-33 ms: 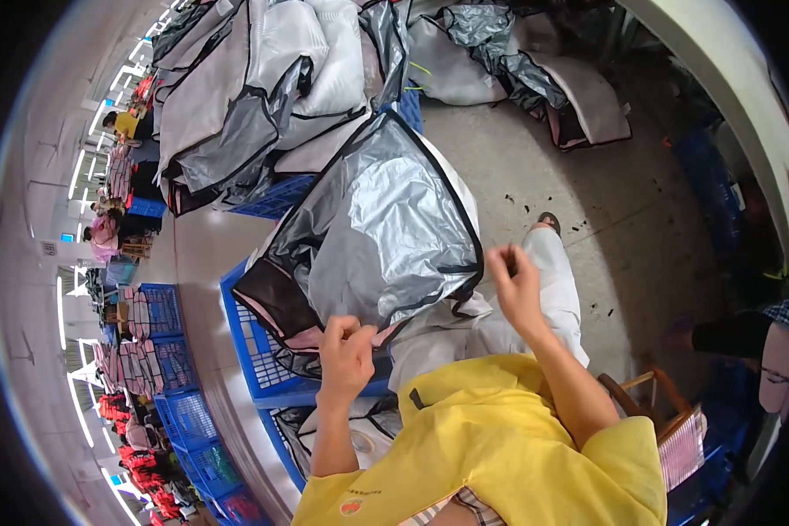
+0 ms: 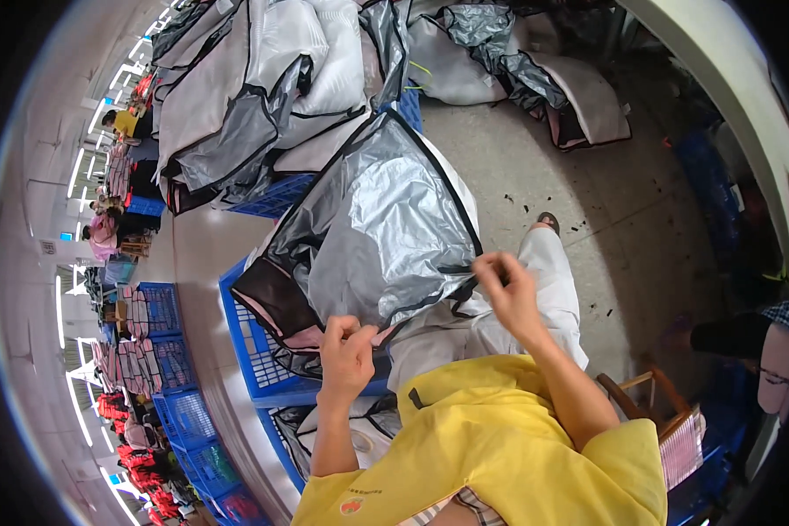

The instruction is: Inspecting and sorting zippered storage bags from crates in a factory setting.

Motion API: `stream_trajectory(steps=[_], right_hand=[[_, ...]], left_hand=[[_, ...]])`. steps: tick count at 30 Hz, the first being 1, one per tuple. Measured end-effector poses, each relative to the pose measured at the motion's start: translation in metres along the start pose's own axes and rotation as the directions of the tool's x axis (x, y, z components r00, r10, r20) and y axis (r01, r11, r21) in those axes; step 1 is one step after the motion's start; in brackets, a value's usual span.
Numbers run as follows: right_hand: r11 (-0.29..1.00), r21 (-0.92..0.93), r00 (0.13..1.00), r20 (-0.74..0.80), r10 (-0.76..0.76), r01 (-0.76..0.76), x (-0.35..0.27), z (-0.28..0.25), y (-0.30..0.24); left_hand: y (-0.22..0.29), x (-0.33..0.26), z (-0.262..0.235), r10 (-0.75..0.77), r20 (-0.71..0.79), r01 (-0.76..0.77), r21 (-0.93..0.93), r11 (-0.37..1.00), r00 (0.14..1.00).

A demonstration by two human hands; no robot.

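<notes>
Right hand (image 2: pixel 510 294) has shifted left, now at right side of silver-lined cover (image 2: pixel 394 219).
Its fingers curl nearly together, hold unclear; cover lies leftward, narrow end pointing away; left hand (image 2: pixel 346 355) pinches near edge, blue crate (image 2: pixel 247 359) beneath.

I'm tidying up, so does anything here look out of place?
Yes: small dark scraps lie scattered on the floor, on both sides of the shoe; they look like litter against the paler surface.

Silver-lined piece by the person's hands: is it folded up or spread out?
Mostly spread out, with creases: the silver-lined piece shows a broad, shiny face.
</notes>
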State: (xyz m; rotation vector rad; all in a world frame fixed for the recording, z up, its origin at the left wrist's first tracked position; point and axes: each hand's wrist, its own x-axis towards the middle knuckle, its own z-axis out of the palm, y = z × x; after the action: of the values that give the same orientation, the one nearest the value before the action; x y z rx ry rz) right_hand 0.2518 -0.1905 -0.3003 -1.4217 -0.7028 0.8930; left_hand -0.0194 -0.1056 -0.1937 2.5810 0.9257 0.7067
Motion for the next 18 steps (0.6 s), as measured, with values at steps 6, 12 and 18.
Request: stream_trajectory(steps=[6,12,18], right_hand=[[0.953,-0.179,0.97,0.065,-0.236,0.244,-0.019,0.031,-0.029],[0.676,-0.437,0.799,0.222,-0.559,0.594,-0.028,0.0,-0.05],[0.592,-0.52,0.787,0.401,-0.468,0.616,-0.068,-0.029,-0.036]], left_hand=[[0.003,0.004,0.008,-0.013,-0.022,0.012,-0.059,0.998,1.0],[-0.004,-0.003,0.012,0.004,-0.066,-0.002,0.02,1.0,0.998],[-0.009,-0.008,0.021,0.024,-0.066,-0.018,0.08,0.997,0.998]])
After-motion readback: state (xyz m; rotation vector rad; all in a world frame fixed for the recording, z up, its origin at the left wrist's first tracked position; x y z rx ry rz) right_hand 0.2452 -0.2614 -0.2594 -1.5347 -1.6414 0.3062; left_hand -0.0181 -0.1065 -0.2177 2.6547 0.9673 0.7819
